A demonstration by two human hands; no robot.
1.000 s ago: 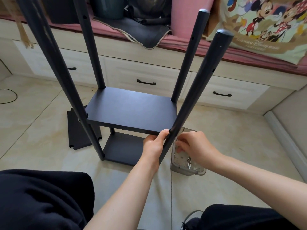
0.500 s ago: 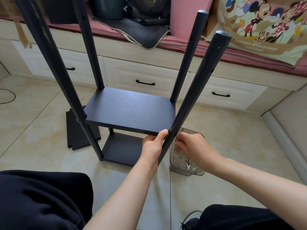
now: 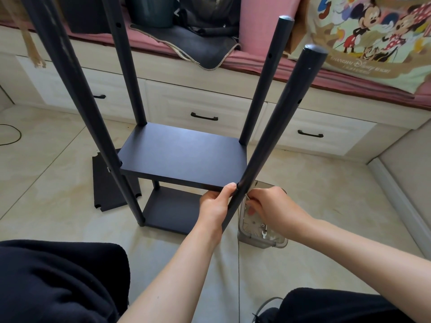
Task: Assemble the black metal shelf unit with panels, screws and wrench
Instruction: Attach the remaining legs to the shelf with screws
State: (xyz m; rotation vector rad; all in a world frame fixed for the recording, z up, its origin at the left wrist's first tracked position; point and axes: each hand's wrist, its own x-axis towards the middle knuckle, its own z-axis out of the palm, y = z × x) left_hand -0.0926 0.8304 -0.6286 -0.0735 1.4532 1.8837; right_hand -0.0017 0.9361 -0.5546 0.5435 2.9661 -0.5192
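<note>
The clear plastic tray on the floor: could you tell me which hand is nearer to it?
Right. The right hand hovers over the clear plastic tray's far end, pinching a small tool at the post. The left hand is across that post, gripping the shelf panel.

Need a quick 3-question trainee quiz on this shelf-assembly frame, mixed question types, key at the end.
1. True or false: the left hand grips the upper shelf panel at its near right corner.
2. How many shelf panels are already mounted between the poles? A) one B) two C) three
3. Fill in: the spare panel lies flat on the ____.

Key: 1 true. 2 B; the lower shelf panel sits beneath the upper one. 3 floor. The right hand pinches a small metal tool at the near right pole.
</note>
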